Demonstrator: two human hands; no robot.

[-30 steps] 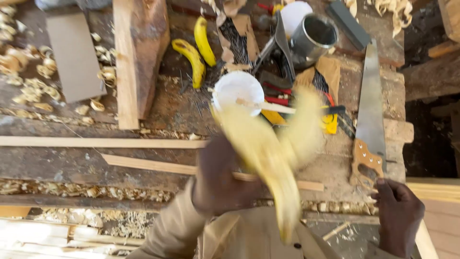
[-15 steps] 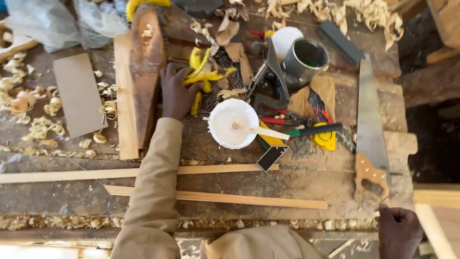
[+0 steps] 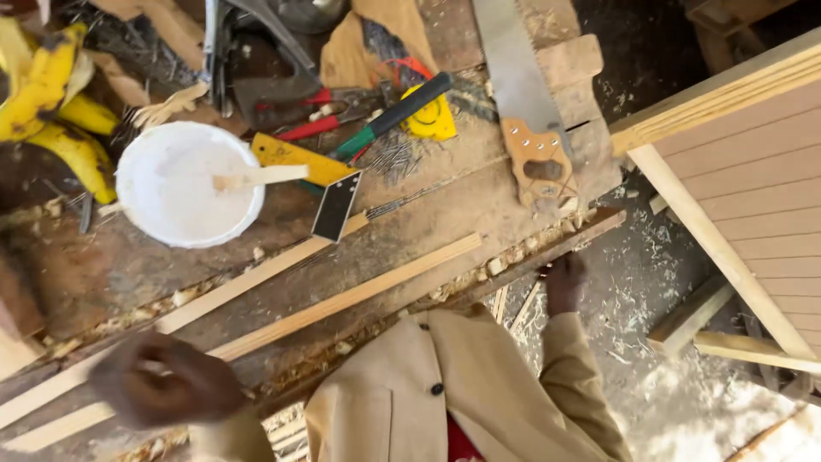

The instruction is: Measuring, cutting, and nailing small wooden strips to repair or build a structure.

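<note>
The left hand [image 3: 162,387], blurred, hovers low at the near edge of the workbench [image 3: 410,222], over the near ends of two long thin wooden strips [image 3: 342,299] that lie side by side and slant across the bench; whether its fingers are curled or spread, or touch a strip, cannot be told. The right hand [image 3: 564,282] rests at the bench's near right edge, fingers bent against the wood, gripping nothing separate that shows.

Beyond the strips stands a white round tub [image 3: 184,184] with a wooden stick [image 3: 261,176] across it. Just beside it lie a yellow-handled try square [image 3: 316,175] and a tool with a green and black handle [image 3: 398,115]. Yellow bananas [image 3: 51,111] lie at the far left. A handsaw [image 3: 522,94] with a wooden grip lies at the bench's right end.

The bench top is rough, worn and strewn with shavings. To the right stands a slatted wooden panel [image 3: 753,188], and the dusty floor [image 3: 650,282] below is littered with chips and offcuts.
</note>
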